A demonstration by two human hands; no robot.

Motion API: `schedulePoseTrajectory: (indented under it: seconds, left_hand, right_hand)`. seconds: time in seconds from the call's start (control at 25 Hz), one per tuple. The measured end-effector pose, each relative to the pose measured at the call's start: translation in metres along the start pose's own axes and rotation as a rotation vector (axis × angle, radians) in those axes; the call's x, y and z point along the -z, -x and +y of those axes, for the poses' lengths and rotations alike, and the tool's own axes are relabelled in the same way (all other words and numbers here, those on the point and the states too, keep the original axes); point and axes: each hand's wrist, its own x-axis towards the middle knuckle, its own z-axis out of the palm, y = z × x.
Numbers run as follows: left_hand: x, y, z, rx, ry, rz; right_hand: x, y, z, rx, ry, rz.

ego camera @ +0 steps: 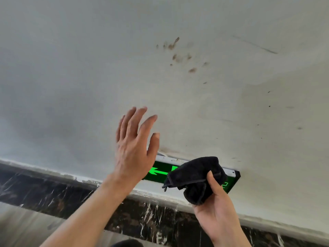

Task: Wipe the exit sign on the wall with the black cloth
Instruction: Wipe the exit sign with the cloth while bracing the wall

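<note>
The exit sign [160, 171] is a low, dark panel with a lit green arrow and a pale frame, fixed to the white wall just above the skirting. My right hand [216, 211] grips a bunched black cloth [195, 177], held in front of the sign's middle and right part, so most of its face is hidden. My left hand [133, 143] is raised flat with fingers spread, covering the sign's left end. Whether the cloth touches the sign cannot be told.
The white wall [89, 77] carries brown smudges [178, 54] above the sign and small dark specks to the right. Dark marbled skirting [53, 193] runs along the wall's base, with grey floor [21, 221] below it. A thin white cable [162, 154] leaves the sign's top.
</note>
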Motion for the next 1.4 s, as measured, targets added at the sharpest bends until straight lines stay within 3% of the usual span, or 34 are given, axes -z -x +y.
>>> schedulePoseTrajectory:
  seconds: [0.12, 0.24, 0.48, 0.64, 0.72, 0.8, 0.88, 0.96, 1.04, 1.12, 1.24, 1.4]
  left_hand:
    - [-0.009, -0.05, -0.005, -0.463, -0.228, 0.039]
    - [-0.027, -0.093, -0.01, -0.74, -0.407, 0.1]
    - [-0.055, -0.13, -0.032, -0.856, -0.519, 0.308]
    - [-0.061, -0.132, -0.034, -0.868, -0.483, 0.339]
    - [-0.059, -0.133, -0.032, -0.862, -0.481, 0.331]
    - [-0.059, -0.132, -0.031, -0.859, -0.475, 0.328]
    - [-0.058, -0.132, -0.031, -0.854, -0.463, 0.319]
    - [-0.058, -0.132, -0.03, -0.854, -0.465, 0.315]
    - [-0.058, -0.132, -0.031, -0.857, -0.473, 0.32]
    - [-0.059, -0.133, -0.031, -0.863, -0.473, 0.33]
    - [-0.06, -0.133, -0.031, -0.865, -0.487, 0.346]
    - [-0.06, -0.134, -0.034, -0.862, -0.501, 0.352]
  right_hand:
    - [0.0, 0.005, -0.003, -0.005, -0.028, -0.03]
    - [-0.001, -0.002, -0.003, -0.045, -0.053, -0.048]
    - [0.019, -0.024, 0.004, -0.146, -0.057, -0.039]
    - [0.013, -0.03, 0.015, -0.031, 0.065, -0.104]
    - [0.004, -0.031, 0.025, 0.234, 0.351, -0.122]
    - [-0.009, -0.037, 0.034, 0.746, 0.925, -0.062]
    - [-0.022, -0.05, 0.044, 1.302, 1.318, -0.049]
    - [-0.036, -0.069, 0.059, 1.566, 1.544, -0.072]
    - [-0.048, -0.085, 0.078, 1.512, 1.871, -0.062]
    - [-0.049, -0.096, 0.096, 1.282, 2.151, -0.106]
    - [-0.047, -0.103, 0.107, 1.125, 2.259, -0.123]
    - [-0.047, -0.104, 0.107, 1.138, 2.307, -0.126]
